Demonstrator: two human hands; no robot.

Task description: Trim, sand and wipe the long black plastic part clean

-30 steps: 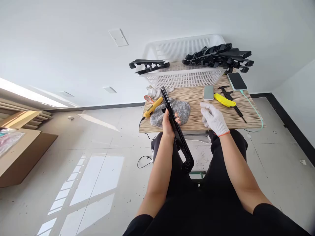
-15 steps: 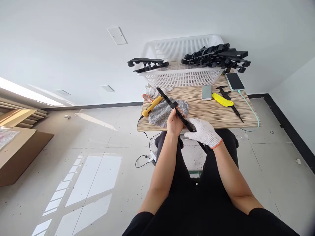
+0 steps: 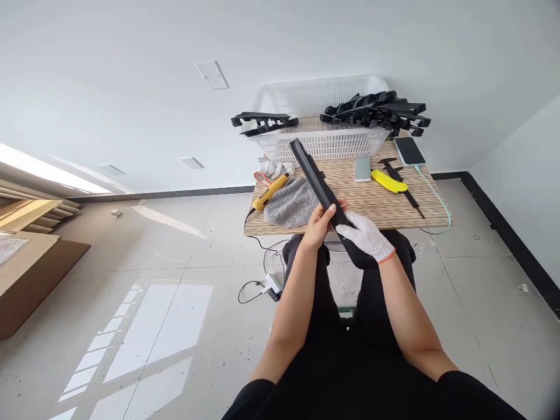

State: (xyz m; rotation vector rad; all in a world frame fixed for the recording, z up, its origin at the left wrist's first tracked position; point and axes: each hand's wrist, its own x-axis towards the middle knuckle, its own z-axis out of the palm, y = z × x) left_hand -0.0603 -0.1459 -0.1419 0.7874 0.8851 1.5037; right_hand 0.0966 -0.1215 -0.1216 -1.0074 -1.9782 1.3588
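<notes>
A long black plastic trim piece slants over the table's front edge, its smooth broad face upward. Bare, my left hand grips it around the middle, thumb on top. My right hand, in a white knit glove with an orange cuff, closes on the lower part. Beneath the piece lies a grey knit cloth. To the left of that is a yellow corded tool, with a white glove behind it.
A white plastic basket holds several similar black parts. On the table's right are a yellow-handled cutter, a black caliper, a small grey-green block and a phone on a cable. A power strip rests on the floor.
The trim piece has been rolled from its narrow edge to its broad smooth face. Both hands have shifted slightly, still holding it. The view has moved a little.
</notes>
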